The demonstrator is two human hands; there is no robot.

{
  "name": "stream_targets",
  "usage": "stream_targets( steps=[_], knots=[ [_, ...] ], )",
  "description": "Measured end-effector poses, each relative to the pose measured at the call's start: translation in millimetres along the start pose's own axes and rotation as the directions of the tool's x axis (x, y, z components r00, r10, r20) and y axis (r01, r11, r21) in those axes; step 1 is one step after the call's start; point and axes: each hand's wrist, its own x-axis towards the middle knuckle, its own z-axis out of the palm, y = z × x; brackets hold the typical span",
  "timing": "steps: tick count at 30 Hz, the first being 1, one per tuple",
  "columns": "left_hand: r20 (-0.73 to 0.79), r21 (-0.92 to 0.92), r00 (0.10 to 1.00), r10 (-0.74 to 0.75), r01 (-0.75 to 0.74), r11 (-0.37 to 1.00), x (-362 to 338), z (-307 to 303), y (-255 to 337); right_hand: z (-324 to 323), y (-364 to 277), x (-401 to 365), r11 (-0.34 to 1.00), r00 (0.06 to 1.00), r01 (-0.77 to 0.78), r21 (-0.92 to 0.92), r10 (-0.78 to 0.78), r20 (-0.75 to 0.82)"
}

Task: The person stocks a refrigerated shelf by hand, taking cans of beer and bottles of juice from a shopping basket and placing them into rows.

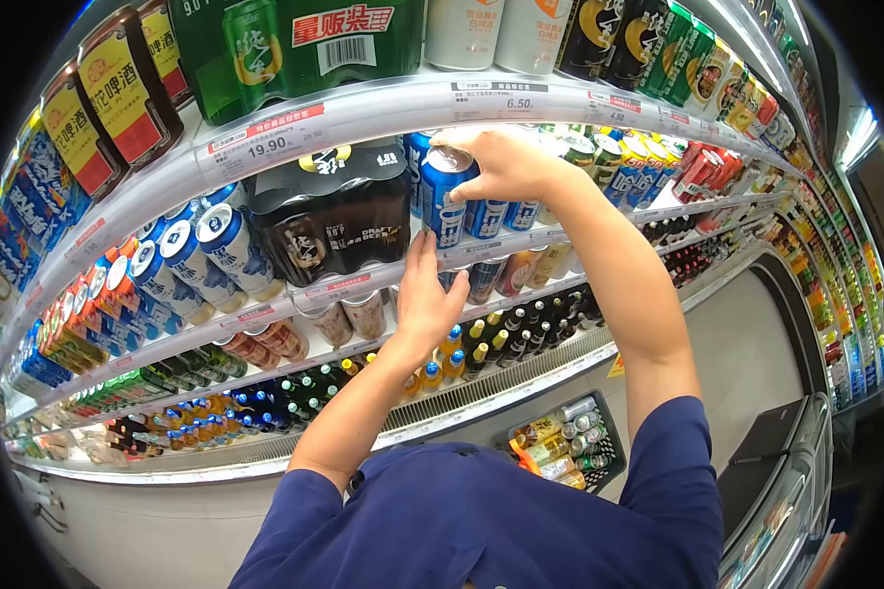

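Observation:
At the front of the middle shelf stands a blue can (pixel 443 211), and my right hand (pixel 491 162) is wrapped round its upper part from the right, thumb across its front. My left hand (pixel 430 299) rests against the shelf edge just below the can, fingers apart and pointing up, holding nothing. More blue cans (pixel 484 218) stand beside and behind the held one. A dark shrink-wrapped multipack (pixel 334 226) sits directly to the left.
Above, the upper shelf edge (pixel 363 106) carries price labels, with a green multipack (pixel 304 49) on it. Rows of bottles (pixel 501 339) stand lower down. A basket (pixel 614 442) holding several cans and bottles is at the lower right.

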Motion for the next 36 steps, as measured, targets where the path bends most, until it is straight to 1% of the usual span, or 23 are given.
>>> stream_targets(
  steps=[1, 2, 3, 5, 7, 9, 12, 15, 17, 18, 19, 21, 24, 25, 27, 29, 30, 31, 32, 33, 34, 35, 36],
  knots=[
    [0.003, 0.004, 1.0, -0.003, 0.003, 1.0, -1, -1, 2, 0, -1, 1, 1.0, 1.0, 0.02, 0.014, -0.02, -0.013],
    [0.02, -0.021, 0.999, -0.028, 0.029, 0.999, -2, -3, 5, -2, -2, 1, 0.999, 0.999, -0.022, 0.026, 0.021, 0.026],
    [0.037, -0.046, 0.998, -0.053, 0.055, 0.997, -3, -4, 7, 0, -1, 1, 0.999, 0.999, -0.022, 0.032, 0.021, 0.024],
    [0.04, -0.042, 0.997, -0.061, 0.062, 0.997, -3, -3, 7, 3, 5, 2, 0.999, 1.0, -0.002, -0.046, 0.003, 0.024],
    [0.049, -0.038, 0.996, -0.068, 0.07, 0.997, -4, 0, 3, -2, -1, 2, 0.998, 0.999, -0.025, -0.052, 0.027, 0.041],
    [0.001, 0.036, 1.0, 0.003, -0.003, 0.999, -3, 3, -3, -1, -1, 1, 0.997, 0.997, -0.05, -0.058, 0.053, 0.057],
    [0.018, 0.048, 1.0, -0.015, 0.014, 0.999, -4, 1, -1, 2, 4, -1, 0.994, 1.0, 0.014, -0.109, -0.011, 0.027],
    [0.018, 0.102, 1.0, 0.016, -0.018, 0.995, -3, 3, -4, 4, 3, -3, 0.994, 0.999, -0.046, -0.099, 0.047, 0.007],
    [0.013, 0.063, 1.0, -0.017, 0.016, 0.998, -2, 2, 2, 5, 1, -2, 0.995, 0.997, -0.078, -0.067, 0.079, 0.025],
    [-0.024, 0.118, 0.997, 0.072, -0.069, 0.991, -2, 4, -1, 6, 3, 0, 0.991, 0.998, -0.058, -0.123, 0.059, 0.009],
    [-0.005, 0.121, 0.997, 0.075, -0.073, 0.99, -1, 5, -3, 9, 5, 1, 0.983, 0.999, -0.037, -0.18, 0.038, -0.003],
    [-0.003, 0.046, 1.0, 0.006, -0.006, 0.999, -1, 7, -3, 10, 6, -2, 0.983, 0.998, -0.064, -0.174, 0.063, -0.01],
    [-0.002, 0.059, 1.0, 0.015, -0.014, 0.998, -1, 7, 0, 10, 5, -3, 0.983, 0.998, 0.002, -0.182, -0.015, -0.066],
    [-0.009, 0.067, 1.0, 0.016, -0.015, 0.998, -1, 7, 1, 11, 6, -2, 0.983, 0.997, -0.007, -0.184, -0.007, -0.073],
    [0.009, 0.054, 1.0, -0.002, 0.002, 0.999, -3, 7, 2, 10, 4, -3, 0.98, 0.997, -0.077, -0.186, 0.08, 0.008],
    [-0.016, 0.157, 0.996, 0.082, -0.079, 0.984, -7, 7, -1, 10, -2, -13, 0.976, 0.996, -0.092, -0.196, 0.091, -0.013],
    [-0.01, 0.157, 0.996, 0.091, -0.088, 0.984, -10, 8, -3, 16, 2, -20, 0.976, 0.977, -0.039, -0.215, -0.007, -0.211],
    [-0.02, 0.117, 0.993, 0.113, -0.11, 0.987, -16, 9, -5, 16, -3, -30, 0.97, 0.912, 0.009, -0.244, -0.108, -0.396],
    [-0.026, 0.078, 0.991, 0.133, -0.13, 0.988, -25, 10, -8, 18, -9, -48, 0.987, 0.88, 0.013, -0.159, -0.087, -0.467],
    [-0.014, 0.08, 0.99, 0.14, -0.138, 0.987, -36, 12, -9, 29, -13, -64, 0.987, 0.792, 0.084, -0.14, -0.151, -0.592],
    [0.047, 0.014, 0.989, 0.14, -0.141, 0.99, -49, 17, -9, 40, -23, -87, 0.987, 0.733, 0.092, -0.128, -0.155, -0.662],
    [0.109, -0.051, 0.984, 0.144, -0.139, 0.989, -63, 21, -10, 57, -33, -113, 0.994, 0.692, 0.065, -0.085, -0.107, -0.714],
    [0.211, -0.022, 0.959, 0.188, -0.188, 0.982, -77, 29, -22, 80, -43, -143, 1.0, 0.69, 0.008, 0.002, -0.004, -0.724]
  ],
)
